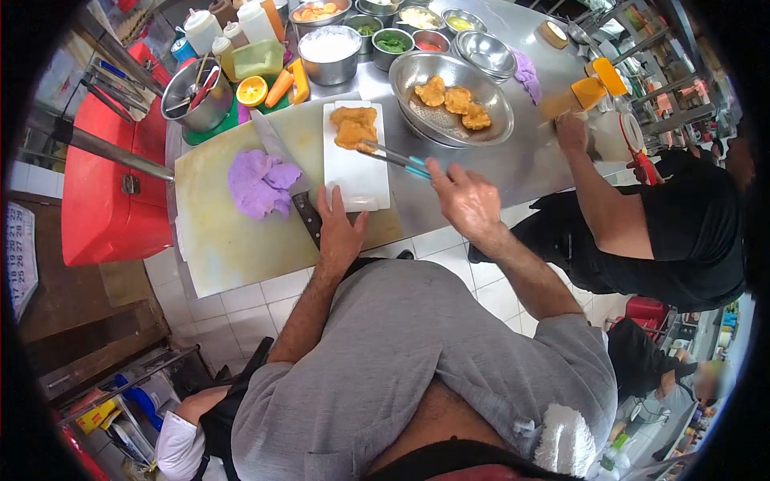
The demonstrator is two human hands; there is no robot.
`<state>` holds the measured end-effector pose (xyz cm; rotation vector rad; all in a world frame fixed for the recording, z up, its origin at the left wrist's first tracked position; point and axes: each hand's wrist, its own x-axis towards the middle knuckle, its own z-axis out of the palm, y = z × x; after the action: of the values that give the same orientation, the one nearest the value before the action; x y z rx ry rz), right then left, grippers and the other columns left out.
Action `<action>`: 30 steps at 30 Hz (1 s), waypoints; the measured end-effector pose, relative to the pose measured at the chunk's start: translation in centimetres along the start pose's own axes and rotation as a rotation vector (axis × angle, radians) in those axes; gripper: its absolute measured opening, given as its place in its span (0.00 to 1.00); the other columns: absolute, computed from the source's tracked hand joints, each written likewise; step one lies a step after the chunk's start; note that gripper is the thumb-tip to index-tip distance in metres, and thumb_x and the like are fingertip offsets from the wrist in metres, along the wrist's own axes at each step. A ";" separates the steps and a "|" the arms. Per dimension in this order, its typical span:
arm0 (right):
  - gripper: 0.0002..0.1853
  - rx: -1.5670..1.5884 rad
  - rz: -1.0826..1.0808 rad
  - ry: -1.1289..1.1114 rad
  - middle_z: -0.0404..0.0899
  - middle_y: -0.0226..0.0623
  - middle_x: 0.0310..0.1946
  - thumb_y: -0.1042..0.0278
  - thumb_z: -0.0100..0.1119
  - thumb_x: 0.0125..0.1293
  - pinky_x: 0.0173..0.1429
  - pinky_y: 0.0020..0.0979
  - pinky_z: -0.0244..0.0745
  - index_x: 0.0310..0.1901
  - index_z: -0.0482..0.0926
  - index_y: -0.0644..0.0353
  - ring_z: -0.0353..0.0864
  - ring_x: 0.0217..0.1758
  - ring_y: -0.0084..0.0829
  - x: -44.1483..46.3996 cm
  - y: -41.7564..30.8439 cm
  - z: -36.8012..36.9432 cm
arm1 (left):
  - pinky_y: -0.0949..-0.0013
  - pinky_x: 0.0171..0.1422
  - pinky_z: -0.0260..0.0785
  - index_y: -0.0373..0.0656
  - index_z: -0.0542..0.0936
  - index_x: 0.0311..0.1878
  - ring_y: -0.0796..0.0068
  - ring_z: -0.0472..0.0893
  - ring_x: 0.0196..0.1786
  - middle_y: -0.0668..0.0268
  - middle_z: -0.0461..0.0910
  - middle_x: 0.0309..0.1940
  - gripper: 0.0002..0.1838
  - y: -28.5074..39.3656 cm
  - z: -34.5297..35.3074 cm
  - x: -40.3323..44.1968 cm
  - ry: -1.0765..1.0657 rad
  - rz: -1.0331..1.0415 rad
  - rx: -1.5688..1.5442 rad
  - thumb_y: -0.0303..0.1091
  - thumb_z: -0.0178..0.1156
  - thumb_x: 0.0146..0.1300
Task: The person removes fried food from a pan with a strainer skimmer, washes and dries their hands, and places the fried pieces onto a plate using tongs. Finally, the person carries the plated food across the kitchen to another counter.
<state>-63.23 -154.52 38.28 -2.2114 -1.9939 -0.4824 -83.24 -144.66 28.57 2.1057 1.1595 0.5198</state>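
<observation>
My right hand (469,200) is closed around a pair of tongs (407,163) with teal grips. Their tips touch the golden fried pieces (353,128) at the far end of a white rectangular plate (365,172). My left hand (341,228) grips the plate's near left corner, beside a small translucent cylinder (354,204) lying across that end. A large knife (307,216) and a crumpled purple cloth (261,184) lie left of the plate on a cutting board (216,248). More fried pieces (457,100) sit in a perforated metal bowl (493,132).
Behind the board stand a metal pot of utensils (196,96), squeeze bottles (202,32), a cut orange (252,90) and a steel container of white contents (330,54). Small ingredient bowls (393,44) line the back. A co-worker's arm (589,172) reaches in at right, near a yellow-topped container (589,92).
</observation>
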 end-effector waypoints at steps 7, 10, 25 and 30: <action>0.21 -0.031 0.033 0.013 0.69 0.31 0.24 0.71 0.54 0.52 0.28 0.34 0.72 0.51 0.74 0.49 0.75 0.23 0.31 -0.9 -0.1 4.7 | 0.57 0.61 0.62 0.33 0.55 0.63 0.44 0.62 0.62 0.44 0.44 0.65 0.37 0.1 -0.1 -0.2 0.010 0.008 -0.039 0.36 0.61 0.55; 0.22 -0.040 0.022 0.017 0.69 0.32 0.24 0.72 0.54 0.51 0.27 0.33 0.72 0.52 0.73 0.49 0.75 0.24 0.31 -0.9 -0.1 5.6 | 0.57 0.61 0.62 0.33 0.54 0.63 0.43 0.61 0.62 0.44 0.44 0.65 0.37 -0.1 0.1 -0.3 0.007 0.014 -0.049 0.36 0.61 0.55; 0.23 0.114 0.110 -0.248 0.73 0.37 0.33 0.67 0.55 0.53 0.32 0.35 0.76 0.54 0.67 0.56 0.80 0.29 0.35 0.0 -1.4 4.7 | 0.57 0.63 0.60 0.33 0.54 0.63 0.43 0.58 0.64 0.44 0.44 0.65 0.37 -0.1 0.3 -0.3 0.025 0.033 0.005 0.35 0.61 0.54; 0.26 0.264 0.209 -0.407 0.73 0.42 0.41 0.60 0.56 0.57 0.38 0.40 0.76 0.57 0.65 0.56 0.80 0.36 0.43 -0.3 -0.6 2.2 | 0.57 0.63 0.60 0.33 0.54 0.63 0.44 0.58 0.64 0.45 0.45 0.64 0.38 0.3 0.1 -0.3 0.017 0.008 -0.004 0.36 0.62 0.54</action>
<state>-63.50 -154.08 36.01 -2.4464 -1.8229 0.2627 -83.17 -145.10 28.68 2.1071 1.1593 0.5443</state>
